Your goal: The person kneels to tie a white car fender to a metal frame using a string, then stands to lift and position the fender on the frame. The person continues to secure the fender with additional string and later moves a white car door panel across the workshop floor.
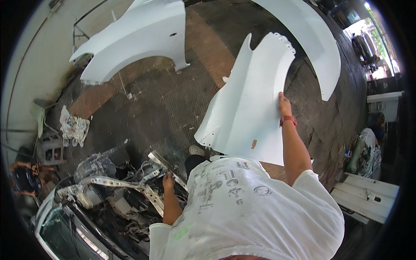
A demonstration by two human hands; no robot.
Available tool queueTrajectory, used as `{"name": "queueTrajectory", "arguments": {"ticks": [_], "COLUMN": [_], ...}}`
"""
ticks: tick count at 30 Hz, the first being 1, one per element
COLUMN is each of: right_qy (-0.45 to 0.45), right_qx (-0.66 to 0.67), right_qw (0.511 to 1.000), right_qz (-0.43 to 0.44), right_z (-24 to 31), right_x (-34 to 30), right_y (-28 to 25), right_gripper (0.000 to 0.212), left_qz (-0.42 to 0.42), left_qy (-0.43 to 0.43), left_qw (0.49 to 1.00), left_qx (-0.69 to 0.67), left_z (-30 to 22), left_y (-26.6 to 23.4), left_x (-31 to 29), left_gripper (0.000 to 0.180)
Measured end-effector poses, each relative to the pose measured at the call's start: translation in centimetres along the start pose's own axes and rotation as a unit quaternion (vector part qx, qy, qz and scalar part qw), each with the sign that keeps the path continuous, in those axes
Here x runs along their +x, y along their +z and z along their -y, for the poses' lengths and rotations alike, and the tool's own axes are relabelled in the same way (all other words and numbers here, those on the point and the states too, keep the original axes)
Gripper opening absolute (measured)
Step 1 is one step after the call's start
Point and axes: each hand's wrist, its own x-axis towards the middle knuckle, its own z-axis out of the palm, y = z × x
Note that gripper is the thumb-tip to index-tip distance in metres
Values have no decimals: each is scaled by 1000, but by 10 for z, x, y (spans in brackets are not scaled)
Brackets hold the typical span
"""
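Observation:
A white car fender (pixel 253 99) stands tilted before my body, its notched end pointing away from me. My right hand (pixel 284 105), with a red band at the wrist, grips its right edge, the fingers partly hidden behind the panel. Down on the left, my left hand (pixel 168 181) is closed at a pale metal bar (pixel 161 161) on the front of a stripped car. The car's bare frame rail (pixel 115 182) and its exposed engine bay lie to the left of that hand.
Another white fender (pixel 143 37) is held up at the far left, and a curved white panel (pixel 318 47) is at the far right. Crumpled covering (pixel 74 128) lies by the left wall. A ribbed white panel (pixel 366 195) sits at right. Another person (pixel 28 175) is at far left.

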Motion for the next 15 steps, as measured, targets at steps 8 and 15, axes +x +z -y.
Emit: {"name": "queueTrajectory", "arguments": {"ticks": [8, 15], "right_qy": [20, 71], "right_qx": [-51, -55], "right_qw": [998, 996], "right_qz": [-13, -1], "right_z": [3, -2], "right_x": [99, 247], "right_y": [47, 59], "right_gripper": [90, 78], "left_qz": [-12, 28], "left_qy": [-26, 58], "left_qw": [993, 942], "left_qx": [113, 330], "left_z": [-39, -118], "left_y": [69, 155], "left_x": [-18, -66], "left_gripper": [52, 51]}}
